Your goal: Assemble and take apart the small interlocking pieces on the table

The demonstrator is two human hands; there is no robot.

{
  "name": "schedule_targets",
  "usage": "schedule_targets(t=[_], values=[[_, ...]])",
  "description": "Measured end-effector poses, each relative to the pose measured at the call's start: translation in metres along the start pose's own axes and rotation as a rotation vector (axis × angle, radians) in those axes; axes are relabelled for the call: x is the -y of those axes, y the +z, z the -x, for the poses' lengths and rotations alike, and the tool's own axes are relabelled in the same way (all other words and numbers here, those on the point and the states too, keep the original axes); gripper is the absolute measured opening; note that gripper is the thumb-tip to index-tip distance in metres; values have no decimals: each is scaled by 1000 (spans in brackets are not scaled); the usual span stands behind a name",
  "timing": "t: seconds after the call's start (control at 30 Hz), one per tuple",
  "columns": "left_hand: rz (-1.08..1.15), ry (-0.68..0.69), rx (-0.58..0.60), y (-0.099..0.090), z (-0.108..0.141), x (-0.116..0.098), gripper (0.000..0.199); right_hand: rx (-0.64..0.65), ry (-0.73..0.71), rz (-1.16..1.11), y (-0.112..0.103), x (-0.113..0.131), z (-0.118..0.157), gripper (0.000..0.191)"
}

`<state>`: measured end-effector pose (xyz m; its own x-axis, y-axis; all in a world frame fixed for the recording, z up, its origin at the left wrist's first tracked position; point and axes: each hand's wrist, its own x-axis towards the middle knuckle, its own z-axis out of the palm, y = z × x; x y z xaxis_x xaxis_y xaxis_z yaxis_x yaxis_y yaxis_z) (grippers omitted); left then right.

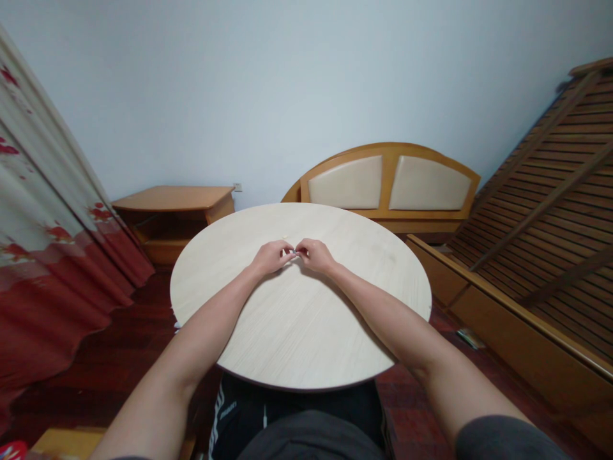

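Both hands meet over the middle of a round, pale wood-grain table (297, 332). My left hand (272, 257) is closed, thumb and fingers pinched towards the right. Facing it, my right hand (313, 254) pinches too, its fingertips almost touching those of the left. Between the fingertips is a tiny greyish object (294, 253), too small to name, and both hands seem to grip it. A small pale bit (285, 237) lies on the tabletop just beyond the left hand.
A low wooden cabinet (177, 199) stands behind the table at left, beside a red and white curtain (52, 211). A padded headboard (387, 182) leans at the back wall. Wooden slats (550, 211) and a bed rail (507, 319) flank the right side.
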<state>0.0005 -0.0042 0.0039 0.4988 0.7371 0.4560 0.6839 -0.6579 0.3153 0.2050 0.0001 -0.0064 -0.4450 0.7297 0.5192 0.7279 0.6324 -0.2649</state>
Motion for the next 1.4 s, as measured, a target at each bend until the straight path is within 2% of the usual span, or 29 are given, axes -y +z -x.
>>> schedule_targets(t=[0.13, 0.43, 1.17, 1.4], values=[[-4, -3, -4, 0, 0, -1, 35, -9, -16, -4, 0, -1, 0, 13], [-19, -21, 4, 0, -2, 0, 30, -12, -22, -37, 1, 0, 1, 13], [-42, 32, -17, 3, -2, 5, 18, 63, -40, -25, 0, -3, -1, 16], [-25, 38, -33, 2, -1, 5, 19, 44, -8, -19, -1, 1, 1, 16]])
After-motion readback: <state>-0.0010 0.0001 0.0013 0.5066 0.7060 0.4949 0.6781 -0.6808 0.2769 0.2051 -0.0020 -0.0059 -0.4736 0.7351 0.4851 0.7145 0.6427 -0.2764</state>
